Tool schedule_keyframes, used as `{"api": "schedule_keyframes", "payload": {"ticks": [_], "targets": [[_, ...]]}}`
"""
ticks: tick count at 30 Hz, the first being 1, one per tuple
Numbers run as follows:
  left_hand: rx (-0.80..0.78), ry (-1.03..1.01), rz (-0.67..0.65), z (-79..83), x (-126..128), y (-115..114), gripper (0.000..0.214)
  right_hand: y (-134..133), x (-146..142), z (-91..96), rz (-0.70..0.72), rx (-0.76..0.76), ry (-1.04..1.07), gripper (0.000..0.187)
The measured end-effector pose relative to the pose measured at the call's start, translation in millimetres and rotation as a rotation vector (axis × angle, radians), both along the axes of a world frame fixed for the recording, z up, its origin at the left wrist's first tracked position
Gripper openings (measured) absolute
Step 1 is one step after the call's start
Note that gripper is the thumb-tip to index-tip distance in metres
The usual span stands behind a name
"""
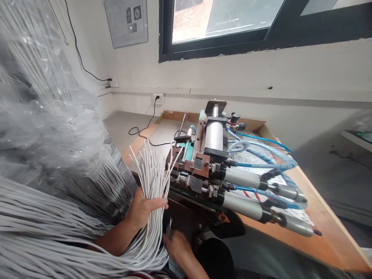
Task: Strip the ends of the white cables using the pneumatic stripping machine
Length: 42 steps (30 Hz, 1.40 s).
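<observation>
My left hand [142, 207] is wrapped round a thick bundle of light grey cables [154, 170], thumb across the front. Their cut ends fan upward beside a pneumatic machine [200, 166]. Below the grip, the bundle bends down and left across my lap. Lower and to the right, my right hand [178, 245] is closed, with a few pale cable tips [169, 226] poking up from its fingers. How many it holds is hidden.
Long grey cables [43, 236] and plastic-wrapped bundles [52, 124] are heaped at left. The machine's cylinders [244, 205] and blue air hoses [261, 164] reach right over a wood-edged table [328, 236]. A black power cord [142, 133] lies behind, below a window [226, 23].
</observation>
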<state>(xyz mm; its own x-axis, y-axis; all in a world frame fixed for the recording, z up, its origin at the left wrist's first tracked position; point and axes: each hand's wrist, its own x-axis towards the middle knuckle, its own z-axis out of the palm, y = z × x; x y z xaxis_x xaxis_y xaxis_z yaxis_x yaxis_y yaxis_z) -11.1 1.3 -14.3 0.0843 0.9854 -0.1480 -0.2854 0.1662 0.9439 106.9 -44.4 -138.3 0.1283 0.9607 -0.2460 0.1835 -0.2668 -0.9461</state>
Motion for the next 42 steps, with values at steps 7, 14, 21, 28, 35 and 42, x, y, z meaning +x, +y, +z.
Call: {"api": "schedule_keyframes", "payload": {"ticks": [7,14,21,28,35,42], "targets": [[0.111,0.105,-0.091,0.4,1,1,0.017,33,15,91.2,0.081,0.366,0.347,0.021],[0.065,0.12,0.023,3.3,1,5,0.013,34,4,96.4,-0.151,0.231,0.648,0.02],[0.017,0.057,0.037,3.9,1,14,0.014,44,2,95.6,-0.332,0.077,0.959,0.026],[0.027,0.005,0.055,7.6,5,19,0.016,43,2,98.0,-0.23,0.041,0.983,0.024],[-0.008,0.0,0.049,14.1,9,20,0.019,46,6,104.7,-0.319,-0.037,1.092,0.022],[0.036,0.055,0.039,11.1,10,21,0.02,52,5,105.6,-0.307,-0.147,1.243,0.023]]}}
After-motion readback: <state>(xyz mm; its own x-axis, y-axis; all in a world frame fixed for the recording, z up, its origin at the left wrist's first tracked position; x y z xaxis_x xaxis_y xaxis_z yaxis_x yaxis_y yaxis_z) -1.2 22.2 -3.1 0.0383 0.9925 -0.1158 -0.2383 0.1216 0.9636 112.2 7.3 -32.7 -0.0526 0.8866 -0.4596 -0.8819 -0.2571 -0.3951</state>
